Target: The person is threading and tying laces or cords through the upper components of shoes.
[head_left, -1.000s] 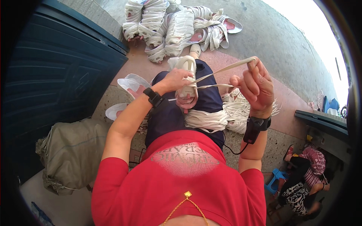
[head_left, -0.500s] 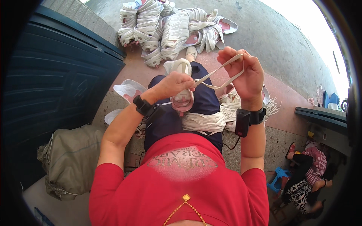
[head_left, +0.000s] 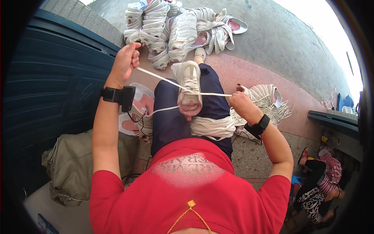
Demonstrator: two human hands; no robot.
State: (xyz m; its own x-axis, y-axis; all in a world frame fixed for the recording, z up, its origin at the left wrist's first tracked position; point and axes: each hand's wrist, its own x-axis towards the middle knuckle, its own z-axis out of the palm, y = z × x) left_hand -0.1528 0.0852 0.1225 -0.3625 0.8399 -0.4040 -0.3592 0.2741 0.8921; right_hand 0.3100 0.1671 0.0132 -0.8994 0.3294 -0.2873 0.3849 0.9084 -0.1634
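Observation:
A white and beige shoe upper with pink lining rests across my thighs, its toe pointing away from me. White lacing crosses its front. My left hand, closed, is raised to the far left and grips one stretch of the shoelace. On the other side my right hand is closed around another stretch, pulled straight out to the right. Both stretches are taut and meet over the upper. A bundle of white laces lies across my lap, nearer to me.
Many laced shoe uppers are piled on the floor ahead. More uppers lie left of my legs and right of them. A dark blue door and a brown sack stand at left. Another person is at lower right.
My left hand has swung outward to the far left, and my right hand has come down and closed. The loose lace loop between them is now two taut stretches from the upper.

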